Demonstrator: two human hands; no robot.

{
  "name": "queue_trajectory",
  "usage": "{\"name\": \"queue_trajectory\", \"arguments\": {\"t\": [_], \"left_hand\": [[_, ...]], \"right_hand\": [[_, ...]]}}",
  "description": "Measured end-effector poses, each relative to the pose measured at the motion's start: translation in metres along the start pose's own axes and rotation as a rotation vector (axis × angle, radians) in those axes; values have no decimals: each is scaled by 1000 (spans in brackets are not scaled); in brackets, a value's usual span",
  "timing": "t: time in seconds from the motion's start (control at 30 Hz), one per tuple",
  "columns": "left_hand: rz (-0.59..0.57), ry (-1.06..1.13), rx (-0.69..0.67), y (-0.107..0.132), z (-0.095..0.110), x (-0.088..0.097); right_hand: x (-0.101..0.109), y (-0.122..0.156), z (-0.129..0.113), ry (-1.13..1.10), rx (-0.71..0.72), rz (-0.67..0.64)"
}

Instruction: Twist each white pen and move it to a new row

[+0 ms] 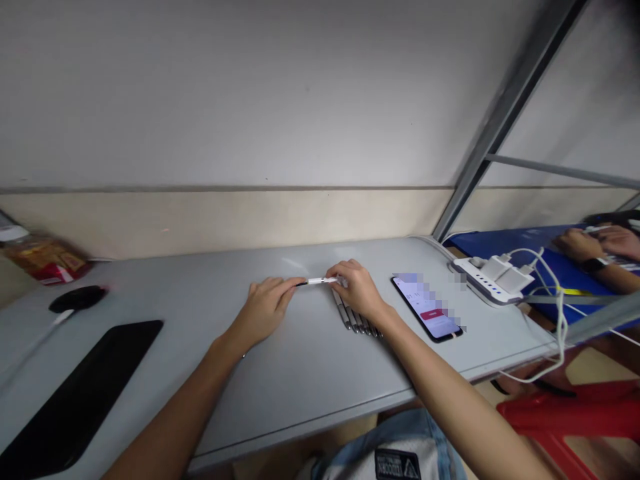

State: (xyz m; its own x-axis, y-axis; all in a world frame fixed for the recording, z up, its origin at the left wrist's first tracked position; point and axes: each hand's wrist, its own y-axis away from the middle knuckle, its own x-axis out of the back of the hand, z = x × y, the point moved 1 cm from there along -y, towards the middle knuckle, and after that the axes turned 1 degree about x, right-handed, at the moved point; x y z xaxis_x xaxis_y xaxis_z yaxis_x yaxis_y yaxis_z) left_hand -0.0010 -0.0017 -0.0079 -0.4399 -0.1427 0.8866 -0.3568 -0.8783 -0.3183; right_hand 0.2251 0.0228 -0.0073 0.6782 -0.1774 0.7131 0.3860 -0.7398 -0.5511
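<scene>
A slim white pen (315,281) with a dark end lies level between my two hands, just above the grey desk. My left hand (267,307) pinches its dark left end between thumb and fingers. At the other end, my right hand (353,285) has its fingers closed on the pen, and they cover that tip. Beneath my right hand and wrist, a row of several silver-grey pens (353,320) rests side by side on the desk, partly hidden by the hand and forearm.
A lit phone (425,307) lies right of the pens, near a white power strip (487,280) with plugs and cables. On the left are a black mat (90,400), a black round device (77,299) and a jar (45,259). A co-worker's hands (590,243) show far right, beyond a metal frame.
</scene>
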Motion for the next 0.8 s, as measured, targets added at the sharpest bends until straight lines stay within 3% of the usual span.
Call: {"name": "queue_trajectory", "arguments": {"t": [0.27, 0.7, 0.8], "left_hand": [[27, -59, 96, -2, -5, 5], [-17, -19, 33, 1, 4, -7], [-14, -29, -4, 1, 3, -5]], "right_hand": [[10, 2, 16, 129, -151, -76], [-7, 2, -9, -87, 92, -88], [-5, 2, -13, -225, 48, -74]]}}
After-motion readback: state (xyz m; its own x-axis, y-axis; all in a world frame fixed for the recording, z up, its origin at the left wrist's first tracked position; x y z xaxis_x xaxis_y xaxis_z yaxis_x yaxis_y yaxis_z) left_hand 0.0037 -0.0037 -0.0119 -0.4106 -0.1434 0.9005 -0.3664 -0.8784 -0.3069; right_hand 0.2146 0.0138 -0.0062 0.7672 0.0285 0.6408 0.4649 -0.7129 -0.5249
